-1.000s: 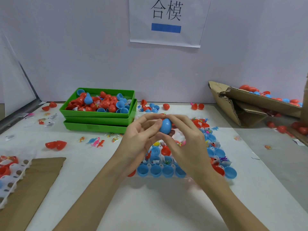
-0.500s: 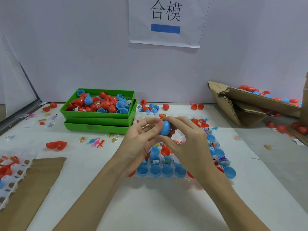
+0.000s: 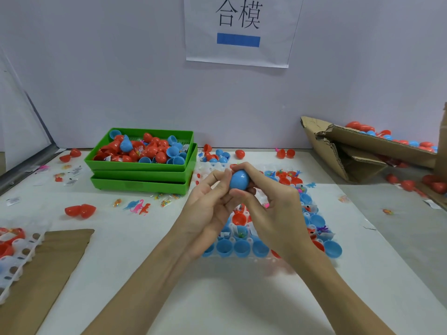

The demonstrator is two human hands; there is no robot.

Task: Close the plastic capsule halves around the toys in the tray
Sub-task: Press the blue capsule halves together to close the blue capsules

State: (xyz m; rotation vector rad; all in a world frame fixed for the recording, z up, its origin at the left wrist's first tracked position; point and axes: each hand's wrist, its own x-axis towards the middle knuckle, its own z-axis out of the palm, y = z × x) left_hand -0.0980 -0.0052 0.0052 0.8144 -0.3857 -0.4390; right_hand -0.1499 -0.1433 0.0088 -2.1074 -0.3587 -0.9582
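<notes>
Both hands met above the white tray (image 3: 256,259) of open capsule halves. The left hand (image 3: 208,209) and right hand (image 3: 273,211) pinched one blue capsule (image 3: 239,180) between curled fingertips. It looked light, stiff and smooth — likely slippery — so gripping each rounded end seemed safest.

Pale wall (image 3: 121,68) behind white table (image 3: 217,305); paper sign (image 3: 242,30) taped on wall, above table.
</notes>
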